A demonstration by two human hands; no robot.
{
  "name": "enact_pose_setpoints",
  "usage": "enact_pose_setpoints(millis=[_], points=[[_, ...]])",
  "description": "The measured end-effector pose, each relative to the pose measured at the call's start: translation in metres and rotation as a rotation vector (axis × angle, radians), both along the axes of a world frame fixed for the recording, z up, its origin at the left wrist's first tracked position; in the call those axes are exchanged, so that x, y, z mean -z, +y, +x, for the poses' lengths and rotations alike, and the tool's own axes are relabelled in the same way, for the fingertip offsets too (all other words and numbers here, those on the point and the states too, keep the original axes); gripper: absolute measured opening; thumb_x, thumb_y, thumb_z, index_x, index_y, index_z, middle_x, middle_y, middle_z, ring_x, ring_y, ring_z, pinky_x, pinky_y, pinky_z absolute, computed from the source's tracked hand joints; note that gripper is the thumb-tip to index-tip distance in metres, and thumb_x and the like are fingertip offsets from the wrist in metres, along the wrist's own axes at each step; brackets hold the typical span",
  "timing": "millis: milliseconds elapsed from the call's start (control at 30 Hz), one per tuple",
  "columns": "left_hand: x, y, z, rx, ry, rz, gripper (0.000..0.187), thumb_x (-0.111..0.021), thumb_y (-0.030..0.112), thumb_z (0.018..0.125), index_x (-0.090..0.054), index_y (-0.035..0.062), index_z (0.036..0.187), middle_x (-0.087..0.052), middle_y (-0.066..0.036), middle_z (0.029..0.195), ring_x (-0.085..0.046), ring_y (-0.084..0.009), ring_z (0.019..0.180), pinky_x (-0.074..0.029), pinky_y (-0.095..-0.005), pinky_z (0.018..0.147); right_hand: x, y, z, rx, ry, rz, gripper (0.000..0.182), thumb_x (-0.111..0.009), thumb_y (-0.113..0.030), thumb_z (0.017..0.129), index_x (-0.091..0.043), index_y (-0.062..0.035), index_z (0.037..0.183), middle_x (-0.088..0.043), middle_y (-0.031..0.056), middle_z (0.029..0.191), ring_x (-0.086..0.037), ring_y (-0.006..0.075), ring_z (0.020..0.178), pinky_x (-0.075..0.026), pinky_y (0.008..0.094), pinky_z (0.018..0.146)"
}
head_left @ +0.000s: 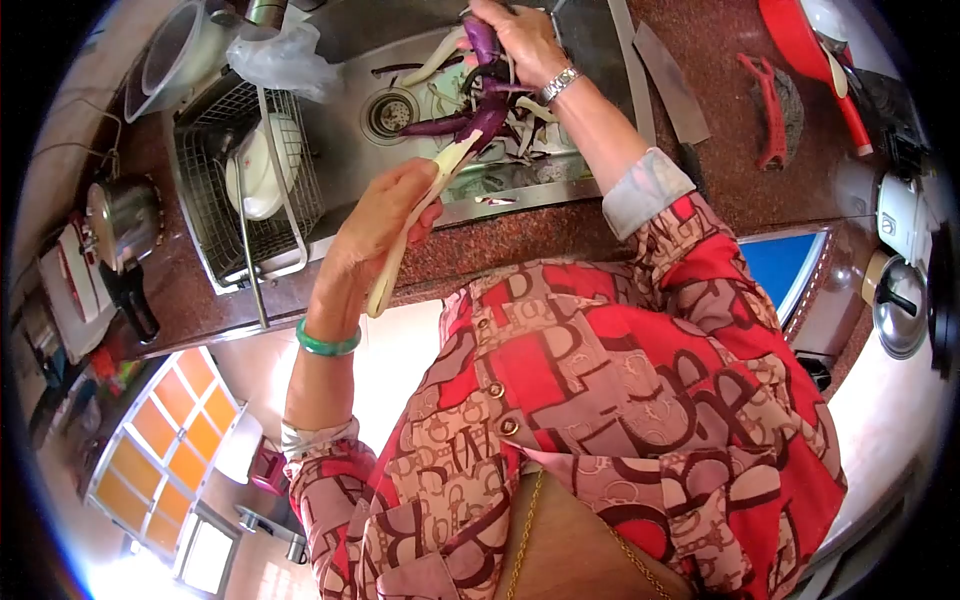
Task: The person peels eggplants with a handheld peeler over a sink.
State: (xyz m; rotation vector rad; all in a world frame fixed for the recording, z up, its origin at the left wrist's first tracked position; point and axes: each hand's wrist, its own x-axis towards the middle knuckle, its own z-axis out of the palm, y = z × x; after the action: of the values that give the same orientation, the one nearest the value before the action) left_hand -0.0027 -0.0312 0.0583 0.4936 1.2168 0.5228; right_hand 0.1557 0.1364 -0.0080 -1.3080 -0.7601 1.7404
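A long eggplant [461,151] slants over the sink [345,60], pale and peeled at its lower part, purple toward the far end. My left hand [395,205] is wrapped round the peeled part, and the stripped end sticks out below the fist. Near the purple end is my right hand [520,45], its fingers curled closed; what they hold is largely hidden. Under the hands, strips of peel [525,130] lie scattered in the sink. A peeled eggplant [437,58] rests farther back, and another purple piece [432,127] lies beside the drain [390,115].
Left in the sink hangs a wire rack [205,180] with a white bowl [265,170]. A plastic bag [280,62] lies above it. On the right counter are a red-handled tool [768,110] and a red pan [800,35]. A pot [125,220] stands at far left.
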Motion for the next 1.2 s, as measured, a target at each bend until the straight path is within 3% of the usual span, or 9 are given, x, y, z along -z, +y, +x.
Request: enact_pose_setpoints(millis=[33, 267, 367, 433, 467, 667, 900, 1100, 1200], points=[[-0.002, 0.001, 0.003, 0.003, -0.001, 0.000, 0.026, -0.048, 0.032, 0.092, -0.051, 0.0066, 0.090, -0.049, 0.002, 0.061, -0.043, -0.0037, 0.046, -0.033, -0.0164, 0.037, 0.009, -0.001, 0.001, -0.168, 0.125, 0.063, 0.027, -0.063, -0.024, 0.081, -0.058, -0.0004, 0.069, -0.058, 0.0083, 0.062, -0.054, 0.0138, 0.047, -0.043, 0.0272, 0.041], [0.021, 0.002, 0.004, 0.136, 0.102, -0.007, 0.030, -0.051, 0.033, 0.090, -0.057, 0.0034, 0.091, -0.049, 0.004, 0.057, -0.045, -0.0036, 0.046, -0.034, -0.0159, 0.037, -0.002, -0.006, 0.004, -0.257, 0.150, 0.108, 0.029, -0.065, -0.026, 0.079, -0.054, -0.0016, 0.067, -0.056, 0.0079, 0.060, -0.051, 0.0149, 0.046, -0.045, 0.0281, 0.043], [0.020, 0.003, 0.001, -0.024, 0.026, 0.049, 0.032, -0.053, 0.034, 0.089, -0.057, 0.0021, 0.090, -0.047, 0.004, 0.057, -0.042, -0.0036, 0.045, -0.033, -0.0167, 0.039, -0.005, -0.004, 0.006, -0.108, 0.062, 0.009, 0.031, -0.066, -0.029, 0.079, -0.055, -0.0023, 0.069, -0.056, 0.0075, 0.059, -0.051, 0.0148, 0.047, -0.044, 0.0275, 0.041], [0.020, 0.004, 0.002, -0.139, -0.048, 0.085, 0.034, -0.054, 0.035, 0.089, -0.057, 0.0011, 0.091, -0.046, 0.004, 0.056, -0.040, -0.0037, 0.045, -0.032, -0.0171, 0.039, 0.030, -0.003, 0.015, 0.107, 0.204, -0.003, 0.025, -0.070, -0.016, 0.074, -0.060, 0.0070, 0.072, -0.061, 0.0150, 0.070, -0.056, 0.0218, 0.049, -0.048, 0.0327, 0.044], [0.024, 0.005, 0.006, -0.225, -0.071, 0.121, 0.036, -0.054, 0.036, 0.089, -0.057, 0.0006, 0.090, -0.046, 0.004, 0.056, -0.039, -0.0040, 0.045, -0.031, -0.0176, 0.040, 0.046, -0.004, 0.021, 0.165, 0.320, -0.044, 0.015, -0.069, -0.005, 0.074, -0.060, 0.0059, 0.079, -0.062, 0.0141, 0.075, -0.060, 0.0223, 0.053, -0.052, 0.0290, 0.043], [0.040, 0.013, 0.021, -0.407, -0.266, 0.177, 0.041, -0.051, 0.037, 0.091, -0.053, -0.0037, 0.094, -0.038, 0.004, 0.055, -0.035, -0.0057, 0.046, -0.030, -0.0199, 0.045, 0.061, -0.006, 0.035, 0.425, 0.311, -0.153, 0.019, -0.068, -0.005, 0.074, -0.058, 0.0084, 0.083, -0.062, 0.0157, 0.077, -0.061, 0.0255, 0.055, -0.056, 0.0382, 0.052], [0.043, 0.022, 0.028, -0.473, -0.332, 0.225, 0.039, -0.049, 0.038, 0.091, -0.053, -0.0010, 0.094, -0.037, 0.003, 0.057, -0.034, -0.0070, 0.049, -0.029, -0.0210, 0.047, 0.062, -0.003, 0.039, 0.463, 0.298, -0.312, 0.015, -0.062, -0.012, 0.081, -0.059, 0.0018, 0.086, -0.061, 0.0127, 0.075, -0.059, 0.0248, 0.053, -0.053, 0.0388, 0.044], [0.035, 0.044, 0.040, -0.607, -0.400, 0.383, 0.042, -0.044, 0.041, 0.093, -0.051, -0.0003, 0.097, -0.036, 0.002, 0.060, -0.033, -0.0090, 0.054, -0.029, -0.0228, 0.050, 0.124, -0.015, 0.035, 0.363, 0.449, -0.365, 0.014, -0.058, -0.011, 0.083, -0.057, 0.0002, 0.091, -0.061, 0.0119, 0.080, -0.060, 0.0249, 0.064, -0.055, 0.0373, 0.055], [0.040, 0.033, 0.026, -0.552, -0.358, 0.402, 0.035, -0.050, 0.036, 0.091, -0.052, 0.0004, 0.094, -0.041, 0.000, 0.061, -0.037, -0.0090, 0.056, -0.032, -0.0233, 0.050, 0.078, 0.003, 0.040, 0.372, 0.536, -0.392, 0.017, -0.058, -0.012, 0.083, -0.059, 0.0025, 0.093, -0.063, 0.0141, 0.090, -0.064, 0.0245, 0.073, -0.057, 0.0408, 0.062]])
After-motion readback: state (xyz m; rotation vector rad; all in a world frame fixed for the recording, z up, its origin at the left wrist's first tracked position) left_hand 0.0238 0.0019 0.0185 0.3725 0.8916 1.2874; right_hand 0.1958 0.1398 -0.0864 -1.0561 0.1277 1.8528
